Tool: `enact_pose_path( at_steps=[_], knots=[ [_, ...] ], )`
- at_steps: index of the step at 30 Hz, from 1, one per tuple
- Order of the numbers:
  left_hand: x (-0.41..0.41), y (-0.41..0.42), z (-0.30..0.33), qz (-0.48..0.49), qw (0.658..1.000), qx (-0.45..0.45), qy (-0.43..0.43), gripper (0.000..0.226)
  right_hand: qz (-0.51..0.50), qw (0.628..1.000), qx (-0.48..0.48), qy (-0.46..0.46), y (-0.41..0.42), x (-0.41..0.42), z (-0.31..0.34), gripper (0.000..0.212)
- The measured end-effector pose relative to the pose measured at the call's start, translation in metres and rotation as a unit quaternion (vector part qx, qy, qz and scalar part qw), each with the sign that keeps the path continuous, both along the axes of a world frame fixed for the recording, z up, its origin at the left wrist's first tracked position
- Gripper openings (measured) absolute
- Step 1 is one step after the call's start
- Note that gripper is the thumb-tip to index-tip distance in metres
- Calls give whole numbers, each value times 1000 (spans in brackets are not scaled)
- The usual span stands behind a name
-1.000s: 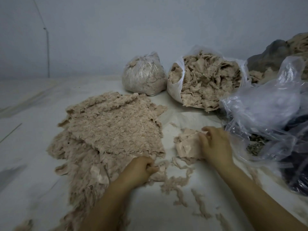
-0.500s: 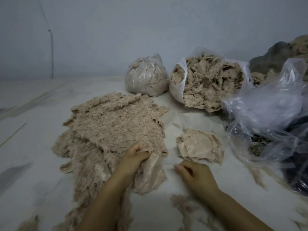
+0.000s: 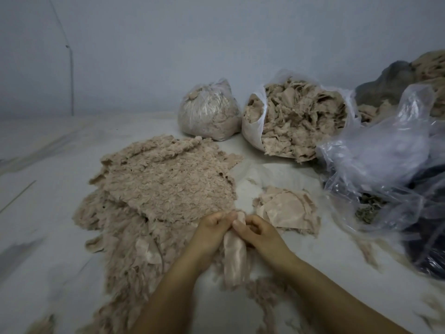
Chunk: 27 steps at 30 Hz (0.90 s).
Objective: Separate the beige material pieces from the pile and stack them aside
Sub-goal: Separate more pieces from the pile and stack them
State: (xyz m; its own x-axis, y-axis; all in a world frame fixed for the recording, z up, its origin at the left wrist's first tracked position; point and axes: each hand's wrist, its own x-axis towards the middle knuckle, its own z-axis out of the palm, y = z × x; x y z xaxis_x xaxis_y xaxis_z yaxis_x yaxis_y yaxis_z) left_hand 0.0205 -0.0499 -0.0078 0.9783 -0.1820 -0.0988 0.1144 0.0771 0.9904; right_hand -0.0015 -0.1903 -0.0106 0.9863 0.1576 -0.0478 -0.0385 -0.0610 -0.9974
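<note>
Beige fluffy material pile [image 3: 163,189] lies spread on the pale table [image 3: 48,189], left of centre, its near edge running down toward us. At that edge we hold a smooth beige satin-like piece [image 3: 234,259] between both hands: our left hand [image 3: 212,235] has its fingers curled in a tight grip on the top of the piece, and our right hand [image 3: 261,233] pinches the same piece just beside it, fingertips of the two hands touching. The piece hangs down between our wrists. Just right of the hands sits the small stack of smooth beige pieces [image 3: 289,208], apart from the pile. Far on the table stand a tied clear plastic bag of beige scraps [image 3: 209,114] and an open white bag stuffed with beige scraps [image 3: 296,121]. Crumpled clear plastic sheeting [image 3: 385,160] lies at the right.
</note>
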Motion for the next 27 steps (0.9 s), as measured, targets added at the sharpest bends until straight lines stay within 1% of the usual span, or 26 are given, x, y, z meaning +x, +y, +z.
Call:
enact_pose_path(
  at_steps=[1, 3, 4, 6, 8, 9, 11, 12, 13, 14, 15, 17, 19, 20, 22, 23, 24, 25, 27],
  knots=[
    [0, -2, -1, 9, 1000, 16, -21, 24, -17, 1000, 12, 4, 4, 1, 1, 35],
    [0, -3, -3, 56, 996, 38, -56, 27, -69, 997, 16, -22, 6, 1, 0, 23],
    [0, -1, -4, 77, 994, 44, -64, 29, -93, 995, 16, -37, 5, 1, -1, 21],
    [-1, 1, -5, 109, 990, 56, -67, 35, -120, 991, 40, -38, 1, 1, -1, 23],
    [0, 4, -8, 133, 986, 75, -64, 36, -137, 988, 72, -23, -2, 1, -1, 25],
    [-1, 5, -7, 126, 987, 77, -60, 38, -137, 987, 81, -18, -2, 1, -2, 26],
    [-2, 2, -5, 45, 997, 42, -46, 43, -105, 989, 105, 3, 0, 1, -3, 31],
    [-3, -2, -6, -1, 999, 26, -43, 39, -81, 990, 114, 21, 3, 0, -3, 30],
    [-4, -5, -7, -25, 998, 28, -50, 30, -60, 991, 110, 40, 5, -1, -3, 29],
    [-5, -8, -7, -20, 997, 48, -63, 19, -45, 993, 94, 58, 7, -2, -3, 28],
    [-7, -10, -7, 1, 995, 58, -76, 13, -38, 993, 79, 73, 6, -3, -3, 27],
    [-6, -10, -10, 68, 994, 36, -76, 24, -42, 990, 87, 101, 0, -2, -4, 24],
    [-5, -5, -9, 126, 991, -10, -41, 28, -64, 980, 136, 129, -7, -3, -6, 32],
    [-6, -3, -9, 136, 990, -23, -25, 29, -84, 973, 166, 138, -9, -2, -7, 34],
    [-8, -2, -11, 113, 993, -37, 3, 30, -136, 954, 232, 135, -8, 1, -10, 25],
    [-10, -4, -10, 93, 995, -46, 17, 29, -165, 946, 249, 126, -4, 3, -11, 20],
    [-11, -5, -10, 77, 995, -52, 26, 28, -195, 943, 245, 108, -1, 4, -11, 16],
    [-12, -7, -10, 73, 996, -51, 27, 29, -225, 945, 222, 83, 2, 5, -11, 15],
    [-11, -7, -10, 92, 995, -34, 9, 32, -263, 951, 163, 28, 5, 5, -9, 17]
  ],
)
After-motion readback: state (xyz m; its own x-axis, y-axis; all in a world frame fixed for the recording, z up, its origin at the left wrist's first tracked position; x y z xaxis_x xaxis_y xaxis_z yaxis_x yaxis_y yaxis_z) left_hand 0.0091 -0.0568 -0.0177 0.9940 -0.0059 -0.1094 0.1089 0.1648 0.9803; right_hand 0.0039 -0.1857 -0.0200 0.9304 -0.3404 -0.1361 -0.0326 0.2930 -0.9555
